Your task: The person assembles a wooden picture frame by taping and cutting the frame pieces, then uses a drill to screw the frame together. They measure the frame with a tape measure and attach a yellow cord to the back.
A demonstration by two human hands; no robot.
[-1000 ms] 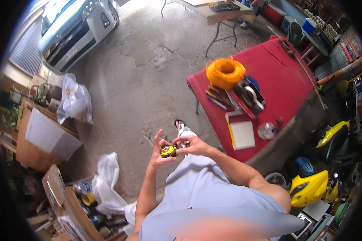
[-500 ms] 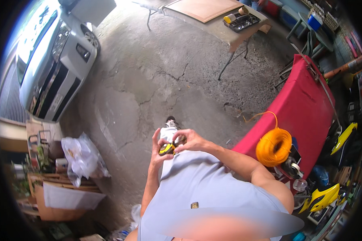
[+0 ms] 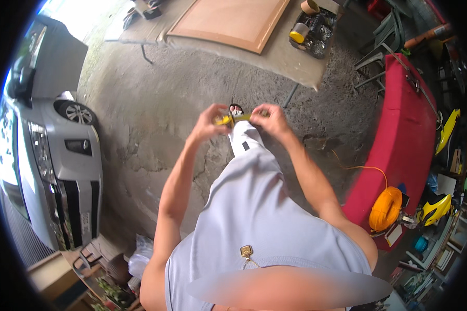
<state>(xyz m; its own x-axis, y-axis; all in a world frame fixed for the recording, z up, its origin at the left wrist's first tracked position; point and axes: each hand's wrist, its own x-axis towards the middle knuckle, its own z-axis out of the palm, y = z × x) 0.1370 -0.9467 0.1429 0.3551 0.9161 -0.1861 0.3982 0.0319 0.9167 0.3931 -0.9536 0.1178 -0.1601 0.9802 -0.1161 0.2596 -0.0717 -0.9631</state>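
Out in front of my body, both arms reach forward over the concrete floor. My left hand [image 3: 209, 122] is closed around the case of a yellow and black tape measure [image 3: 224, 120]. From the case a short length of yellow blade [image 3: 242, 117] runs across to the right. My right hand [image 3: 273, 122] pinches the blade's free end between thumb and fingers, though motion blurs the fingertips a little. Below the tape are my white trouser leg [image 3: 245, 138] and a sandalled foot [image 3: 236, 109]. The far table [image 3: 233, 54] stands beyond my hands, with a framed brown panel [image 3: 228, 23] on it.
A black tray [image 3: 321, 39] with a yellow-ended roll [image 3: 299, 34] sits at the table's right. Red cloth [image 3: 399, 124] covers a surface at right, bearing an orange coil of cord [image 3: 385, 209]. A silver car [image 3: 72, 155] stands at left, near a plastic bag [image 3: 140, 259].
My hands have moved apart and forward, and a length of blade now shows between them. The view has shifted nearer the far table, bringing more of its panel into sight.
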